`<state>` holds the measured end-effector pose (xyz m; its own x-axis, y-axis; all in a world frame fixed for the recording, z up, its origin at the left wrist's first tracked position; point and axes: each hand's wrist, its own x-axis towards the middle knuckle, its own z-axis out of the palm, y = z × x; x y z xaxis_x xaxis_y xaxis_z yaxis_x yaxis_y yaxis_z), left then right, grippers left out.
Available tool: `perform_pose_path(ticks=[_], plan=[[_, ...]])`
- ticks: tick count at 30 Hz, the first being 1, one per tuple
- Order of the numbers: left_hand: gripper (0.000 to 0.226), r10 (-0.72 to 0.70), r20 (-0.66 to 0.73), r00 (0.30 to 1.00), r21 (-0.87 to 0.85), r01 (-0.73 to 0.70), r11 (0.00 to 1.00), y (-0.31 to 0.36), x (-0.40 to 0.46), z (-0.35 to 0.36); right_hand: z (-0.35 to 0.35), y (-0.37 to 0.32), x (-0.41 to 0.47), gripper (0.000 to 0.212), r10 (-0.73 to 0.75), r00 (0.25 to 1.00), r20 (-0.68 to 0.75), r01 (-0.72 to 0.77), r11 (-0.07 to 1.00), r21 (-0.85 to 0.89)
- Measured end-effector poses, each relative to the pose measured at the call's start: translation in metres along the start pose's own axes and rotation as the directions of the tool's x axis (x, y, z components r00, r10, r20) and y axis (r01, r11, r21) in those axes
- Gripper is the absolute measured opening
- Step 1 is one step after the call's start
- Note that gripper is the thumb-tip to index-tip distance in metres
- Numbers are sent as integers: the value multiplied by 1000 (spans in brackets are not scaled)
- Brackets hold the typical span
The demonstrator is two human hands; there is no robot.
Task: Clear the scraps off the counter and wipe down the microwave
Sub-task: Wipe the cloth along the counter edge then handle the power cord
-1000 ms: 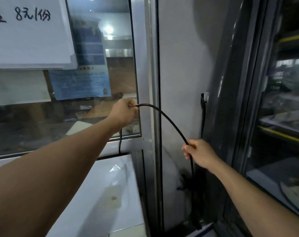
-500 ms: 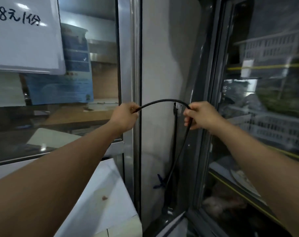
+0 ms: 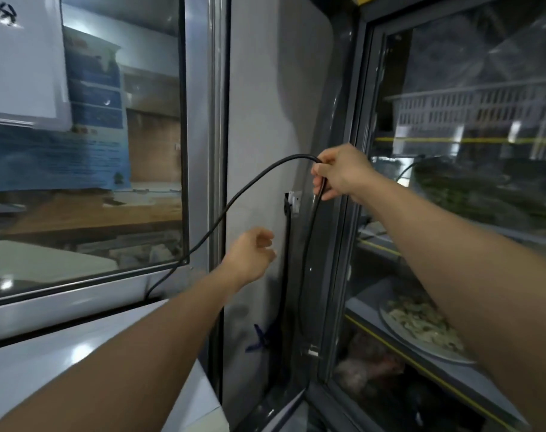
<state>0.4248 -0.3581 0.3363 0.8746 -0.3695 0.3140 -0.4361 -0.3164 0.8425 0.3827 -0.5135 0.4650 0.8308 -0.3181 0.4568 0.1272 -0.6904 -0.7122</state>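
A: Where's the cable?
B: Black cable (image 3: 234, 199) is pinched at the top of its arc in the right hand (image 3: 340, 173), fingers curled round it, up near the fridge door frame (image 3: 355, 188). From there one run drops left across the steel post (image 3: 212, 120) and down behind the white top (image 3: 87, 350) at lower left. The other run hangs straight down from the hand along the grey wall panel (image 3: 259, 104).

A: Left hand?
B: Left hand (image 3: 249, 255) is lower, in front of the wall panel, fingers loosely spread, holding nothing. Clear of the cable.

A: Microwave?
B: Probably the white top under the left forearm. Only that glossy surface shows, so can't confirm. Can't see any scraps either.

A: What's around?
B: Window (image 3: 87, 169) on the left with a white sheet (image 3: 19, 60) taped on, handwriting partly cut off, blue poster (image 3: 93, 98) behind the glass. Wall socket (image 3: 292, 201) just below the right hand, a second dark lead (image 3: 285, 275) running down from it. Blue tie (image 3: 260, 336) low on that lead. Glass-door fridge on the right: plate of food (image 3: 421, 328) on a lower shelf, white basket (image 3: 471, 110) higher up.

A: In the way?
B: Steel post and the hanging leads sit between the hands and the corner.
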Motion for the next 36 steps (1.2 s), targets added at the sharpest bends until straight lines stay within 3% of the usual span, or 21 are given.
perform_pose_path(ticks=[4, 8, 9, 13, 17, 22, 24, 26, 28, 30, 32, 36], plan=[[36, -40, 68, 997, -172, 51, 984, -3, 6, 33, 8, -3, 17, 27, -3, 1000, -10, 3, 999, 48], [17, -38, 109, 993, -148, 54, 988, -13, 12, 41, 9, 1, 34, 25, -13, 1000, -16, 14, 996, 88], [11, -59, 91, 994, -168, 74, 983, -16, 14, 38, 9, 4, 38, 25, -14, 1000, -17, 15, 995, 95], [27, -140, -10, 990, -253, 133, 958, -37, 24, 11, 11, 16, 49, 24, -34, 999, -30, 38, 991, 127], [20, -108, -176, 979, -132, 85, 988, -53, 30, -23, 16, 25, 55, 24, -37, 999, -20, 40, 983, 180], [51, -81, -465, 881, -12, 86, 996, -55, 42, -59, 20, 31, 61, 24, -28, 999, -18, 32, 967, 251], [63, -53, -476, 878, 39, 81, 996, -56, 47, -67, 22, 34, 60, 23, -30, 999, -17, 34, 962, 270], [71, -87, -401, 912, 33, 110, 993, -58, 54, -72, 24, 38, 59, 22, -32, 999, -12, 34, 953, 300], [63, -111, -292, 950, 22, 122, 992, -61, 62, -75, 26, 43, 58, 21, -35, 999, -9, 36, 943, 330], [40, -102, -235, 967, 40, 115, 993, -62, 68, -75, 27, 48, 57, 21, -40, 999, -13, 42, 937, 347], [18, -58, -246, 968, 106, 86, 991, -62, 72, -75, 28, 51, 56, 21, -36, 999, -14, 38, 934, 356], [13, 5, -269, 963, 183, 46, 982, -61, 74, -82, 35, 56, 55, 12, -62, 997, -40, 68, 983, 171]])
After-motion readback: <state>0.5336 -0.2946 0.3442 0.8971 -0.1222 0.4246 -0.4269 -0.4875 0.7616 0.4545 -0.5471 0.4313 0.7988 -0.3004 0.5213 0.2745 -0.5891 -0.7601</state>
